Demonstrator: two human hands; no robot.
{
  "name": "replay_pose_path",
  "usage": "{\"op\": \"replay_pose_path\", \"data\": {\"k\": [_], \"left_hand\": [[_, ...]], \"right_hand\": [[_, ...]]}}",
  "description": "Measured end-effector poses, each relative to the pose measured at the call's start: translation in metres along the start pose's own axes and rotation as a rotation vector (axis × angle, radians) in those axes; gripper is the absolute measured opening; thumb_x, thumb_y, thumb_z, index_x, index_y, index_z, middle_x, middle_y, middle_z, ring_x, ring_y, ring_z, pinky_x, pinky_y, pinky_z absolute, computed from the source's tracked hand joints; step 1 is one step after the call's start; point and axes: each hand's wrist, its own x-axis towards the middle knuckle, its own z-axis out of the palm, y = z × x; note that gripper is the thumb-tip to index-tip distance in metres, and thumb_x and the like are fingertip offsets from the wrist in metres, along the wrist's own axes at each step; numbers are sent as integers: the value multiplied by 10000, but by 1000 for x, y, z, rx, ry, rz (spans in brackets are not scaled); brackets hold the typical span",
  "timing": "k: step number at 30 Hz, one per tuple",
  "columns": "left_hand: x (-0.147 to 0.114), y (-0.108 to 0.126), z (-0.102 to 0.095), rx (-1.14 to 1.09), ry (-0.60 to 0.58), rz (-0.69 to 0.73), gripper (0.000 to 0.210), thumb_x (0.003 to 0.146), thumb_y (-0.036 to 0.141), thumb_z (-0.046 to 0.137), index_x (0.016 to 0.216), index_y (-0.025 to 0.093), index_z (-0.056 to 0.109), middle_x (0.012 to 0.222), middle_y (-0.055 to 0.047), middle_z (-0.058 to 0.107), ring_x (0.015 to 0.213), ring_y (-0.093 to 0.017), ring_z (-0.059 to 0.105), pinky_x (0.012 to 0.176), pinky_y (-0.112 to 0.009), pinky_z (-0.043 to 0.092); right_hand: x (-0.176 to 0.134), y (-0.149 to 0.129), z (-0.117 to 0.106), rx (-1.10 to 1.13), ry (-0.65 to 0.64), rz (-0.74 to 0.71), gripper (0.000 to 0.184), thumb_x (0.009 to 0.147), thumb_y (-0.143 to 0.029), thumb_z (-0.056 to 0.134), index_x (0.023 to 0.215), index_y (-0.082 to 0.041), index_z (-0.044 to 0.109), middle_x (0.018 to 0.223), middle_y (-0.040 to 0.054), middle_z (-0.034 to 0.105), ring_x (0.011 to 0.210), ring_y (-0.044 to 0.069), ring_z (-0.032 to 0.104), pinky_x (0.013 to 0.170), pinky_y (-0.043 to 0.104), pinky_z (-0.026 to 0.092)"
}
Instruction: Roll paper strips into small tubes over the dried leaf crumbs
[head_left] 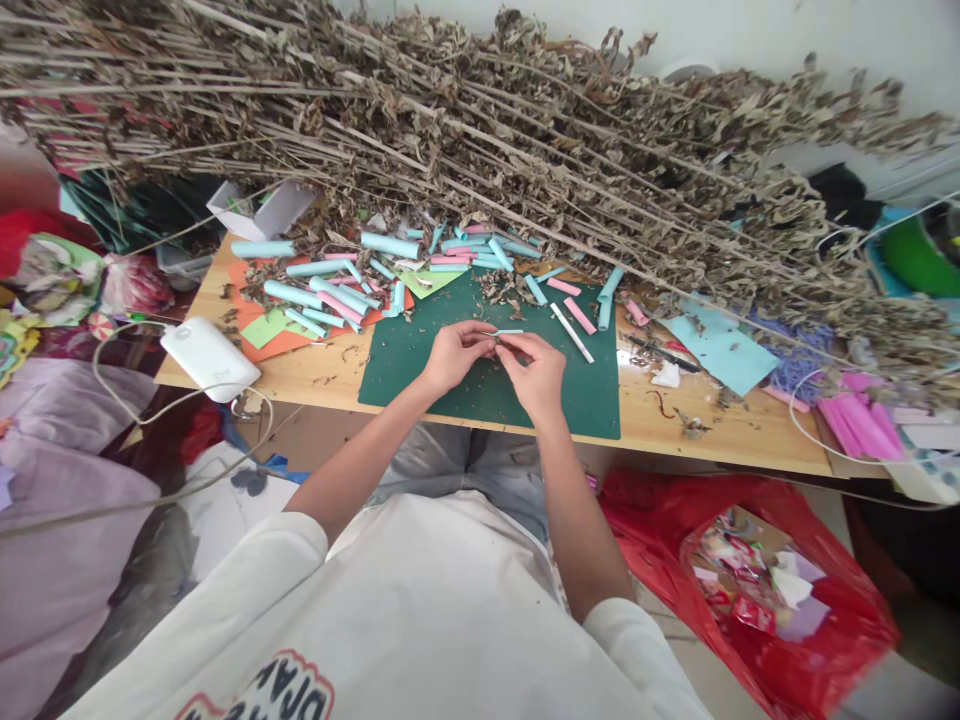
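Observation:
Over the dark green cutting mat [420,370], my left hand [455,354] and my right hand [534,368] meet with their fingertips pinched together. Between them is a thin light blue paper roll [510,332], its far edge showing above the fingers; the rest is covered by my hands. Just right of my right hand lie a white stick [571,333] and a pink paper roll [580,315] on the mat. Several blue and pink paper rolls [292,292] are piled to the left, on orange and green paper sheets.
Dried leafy stalks [480,150] stretch across the back of the wooden table [750,435]. A white power bank [210,358] with a cable sits at the left edge. A blue paper sheet [720,345] lies right; a red bag [660,520] of scraps stands below.

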Motion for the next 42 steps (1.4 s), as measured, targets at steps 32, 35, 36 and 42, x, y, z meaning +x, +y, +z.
{"op": "replay_pose_path", "data": {"k": [32,35,36,42], "left_hand": [[-15,6,7,384,18,185,107,855,198,602,889,157,696,766,-16,721,716,-132,673,706,-229,503],[-15,6,8,408,20,167,106,854,199,587,845,153,682,744,-7,696,689,-117,629,677,-216,471],[-14,5,9,387,22,156,110,856,208,583,835,150,673,738,-6,685,683,-113,612,670,-215,463],[-7,-2,13,64,57,41,182,824,315,642,791,135,639,664,5,612,605,-91,530,617,-218,440]], "right_hand": [[-5,-1,2,-203,14,-56,157,829,-231,612,878,-211,760,879,52,756,723,175,684,754,329,575],[-6,1,7,-114,58,59,127,779,-243,635,831,-191,739,793,38,738,654,162,660,695,307,568],[-6,3,9,-57,93,117,128,765,-260,643,817,-183,731,763,35,731,643,162,655,677,304,567],[-5,12,14,204,300,284,208,716,-358,708,817,-177,722,760,45,734,697,185,686,723,345,587]]}}
